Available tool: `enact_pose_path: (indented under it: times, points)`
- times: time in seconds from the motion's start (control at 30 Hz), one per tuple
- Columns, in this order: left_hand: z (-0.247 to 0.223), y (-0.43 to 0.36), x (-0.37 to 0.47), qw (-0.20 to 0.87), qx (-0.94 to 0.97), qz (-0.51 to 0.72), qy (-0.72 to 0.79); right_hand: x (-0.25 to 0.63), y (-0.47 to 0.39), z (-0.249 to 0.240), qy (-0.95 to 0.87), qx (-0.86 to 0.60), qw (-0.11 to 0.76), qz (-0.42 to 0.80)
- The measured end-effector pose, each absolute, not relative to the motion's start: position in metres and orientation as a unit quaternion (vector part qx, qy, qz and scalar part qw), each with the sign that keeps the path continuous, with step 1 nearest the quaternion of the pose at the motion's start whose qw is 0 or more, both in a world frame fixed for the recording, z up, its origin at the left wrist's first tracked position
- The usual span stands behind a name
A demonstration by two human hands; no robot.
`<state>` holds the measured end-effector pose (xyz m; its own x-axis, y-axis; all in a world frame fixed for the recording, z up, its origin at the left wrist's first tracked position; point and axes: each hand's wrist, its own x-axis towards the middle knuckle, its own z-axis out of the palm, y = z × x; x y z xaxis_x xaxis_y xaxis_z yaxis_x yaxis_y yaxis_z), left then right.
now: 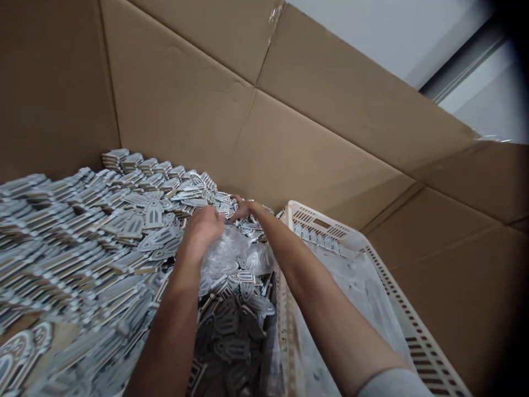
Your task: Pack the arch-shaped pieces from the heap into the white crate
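Note:
My left hand (205,223) is closed, its fingers curled down at the upper edge of a crumpled clear plastic bag (227,253). The plastic bunches right under the thumb; the fingertips are hidden. Just to the right, my right hand (244,209) has thumb and fingers apart over loose flat grey-white pieces with pointed ends and slots. Whether it touches a piece is too small to tell. More loose slotted pieces (233,347) lie jumbled below the plastic, between my forearms.
Stacked rows of like pieces (49,237) fill the left side. A cream plastic crate (382,270) stands at right under my right forearm, with a cloudy plastic sheet (359,298) and a row of pieces inside. Tall cardboard walls (177,99) enclose everything behind.

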<state>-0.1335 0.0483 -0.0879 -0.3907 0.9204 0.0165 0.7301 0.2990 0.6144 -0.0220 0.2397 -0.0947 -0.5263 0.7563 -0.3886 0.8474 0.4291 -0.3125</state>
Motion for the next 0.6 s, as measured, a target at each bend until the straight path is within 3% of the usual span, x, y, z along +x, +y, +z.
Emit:
enact_pose_path:
  times: [0.1,0.37,0.6]
  points:
    - [-0.093,0.052,-0.133,0.183,0.523,0.276,0.785,-0.029,0.240,-0.105,0.842,0.495,0.112,-0.184]
    - [-0.094,0.059,-0.126,0.211,0.530,0.331,0.752,-0.034,0.206,-0.130,0.805,0.587,0.032,-0.078]
    - [-0.087,0.056,-0.124,0.246,0.506,0.424,0.710,-0.009,0.211,-0.111,0.807,0.581,-0.013,-0.107]
